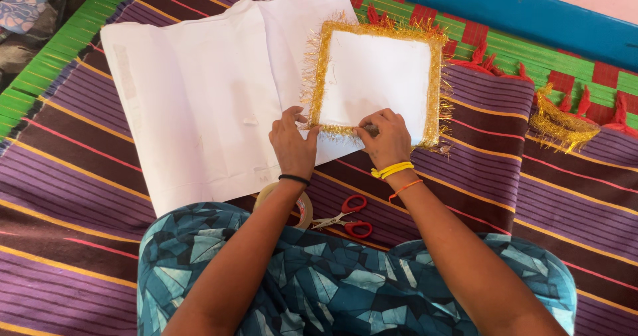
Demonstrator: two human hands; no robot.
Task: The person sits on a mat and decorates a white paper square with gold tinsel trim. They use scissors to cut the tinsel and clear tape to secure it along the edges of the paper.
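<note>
Both sets of fingertips pinch the near edge of a white square cloth trimmed with gold tinsel fringe (372,77), the left hand (292,146) at its near-left corner, the right hand (385,138) just beside it along the same border. The square lies on a large creased white sheet (199,103) spread over a purple striped mat (73,196). A roll of clear tape (300,206) and red-handled scissors (345,218) rest near the wrists; loose gold tinsel (561,124) sits well apart.

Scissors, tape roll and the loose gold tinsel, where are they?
scissors (350,218), head view, on the red handles.
tape roll (302,210), head view, on its right rim.
loose gold tinsel (561,124), head view, middle of the pile.
</note>
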